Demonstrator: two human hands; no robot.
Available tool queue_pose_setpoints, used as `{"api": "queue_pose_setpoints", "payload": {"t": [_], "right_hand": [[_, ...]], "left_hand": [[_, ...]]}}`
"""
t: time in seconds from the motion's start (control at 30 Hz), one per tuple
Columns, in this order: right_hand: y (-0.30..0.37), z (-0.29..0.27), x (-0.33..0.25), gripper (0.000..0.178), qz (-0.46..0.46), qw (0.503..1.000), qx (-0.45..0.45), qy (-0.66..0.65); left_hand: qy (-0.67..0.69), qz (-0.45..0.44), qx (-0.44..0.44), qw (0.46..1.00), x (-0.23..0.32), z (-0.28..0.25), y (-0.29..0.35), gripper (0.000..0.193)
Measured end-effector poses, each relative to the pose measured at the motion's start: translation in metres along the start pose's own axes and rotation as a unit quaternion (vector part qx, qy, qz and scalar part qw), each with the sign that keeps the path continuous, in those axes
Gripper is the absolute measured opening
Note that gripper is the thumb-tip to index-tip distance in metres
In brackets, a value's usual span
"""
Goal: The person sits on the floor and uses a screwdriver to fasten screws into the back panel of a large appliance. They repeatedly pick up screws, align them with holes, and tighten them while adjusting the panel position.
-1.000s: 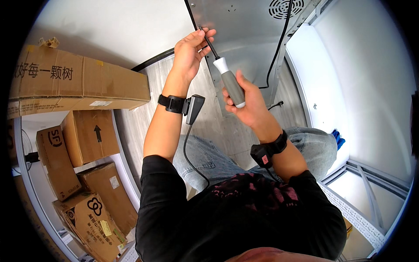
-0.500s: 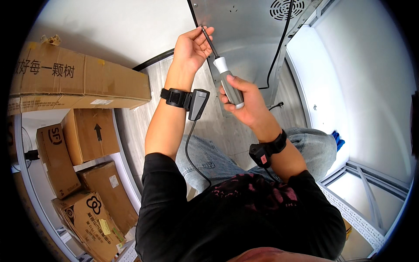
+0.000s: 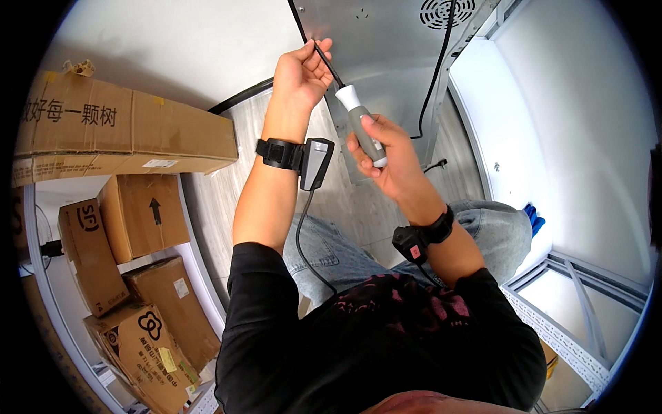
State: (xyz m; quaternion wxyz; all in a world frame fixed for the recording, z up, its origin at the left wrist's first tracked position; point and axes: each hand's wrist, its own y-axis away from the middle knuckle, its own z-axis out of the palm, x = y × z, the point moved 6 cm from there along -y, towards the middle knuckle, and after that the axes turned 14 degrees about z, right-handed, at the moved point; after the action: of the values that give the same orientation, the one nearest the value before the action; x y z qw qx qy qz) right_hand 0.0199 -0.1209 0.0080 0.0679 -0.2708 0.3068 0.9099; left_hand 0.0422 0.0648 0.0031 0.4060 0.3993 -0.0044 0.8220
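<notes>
My right hand (image 3: 394,155) is wrapped around the grey and white handle of a screwdriver (image 3: 356,116). Its dark shaft slants up and left toward the edge of a silver metal cabinet panel (image 3: 389,65). At the shaft's far end, my left hand (image 3: 298,77) pinches the tip between thumb and forefinger, while the other fingers curl loosely beside it. Whether a screw is at the tip is hidden by the fingers. Both wrists wear black straps with small devices; a cable hangs from the left one.
A long cardboard box (image 3: 124,131) lies to the left, above a shelf holding several brown cartons (image 3: 145,214). A black cord (image 3: 434,83) hangs down the panel, below a round vent (image 3: 447,12). White walls (image 3: 552,103) and a metal rack frame (image 3: 565,297) stand at the right.
Both hands and the screwdriver have shifted very slightly left and up. The panel also sits a little higher and further left in view. The grip of each hand looks the same.
</notes>
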Motion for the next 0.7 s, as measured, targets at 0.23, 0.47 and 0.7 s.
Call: {"api": "queue_pose_setpoints", "payload": {"t": [0.23, 0.47, 0.7], "right_hand": [[0.006, -0.009, -0.002, 0.029, 0.006, 0.999, -0.004, -0.033], [0.037, -0.021, 0.003, 0.031, 0.002, 0.996, 0.06, 0.068], [0.067, -0.062, -0.03, 0.033, -0.078, 0.987, 0.11, 0.087]], "left_hand": [[0.003, 0.021, 0.052, 0.998, -0.004, 0.005, 0.004, 0.011], [0.016, 0.034, 0.059, 0.998, -0.003, 0.005, 0.006, 0.012], [-0.017, 0.042, -0.048, 0.998, -0.011, -0.002, 0.015, 0.014]]}}
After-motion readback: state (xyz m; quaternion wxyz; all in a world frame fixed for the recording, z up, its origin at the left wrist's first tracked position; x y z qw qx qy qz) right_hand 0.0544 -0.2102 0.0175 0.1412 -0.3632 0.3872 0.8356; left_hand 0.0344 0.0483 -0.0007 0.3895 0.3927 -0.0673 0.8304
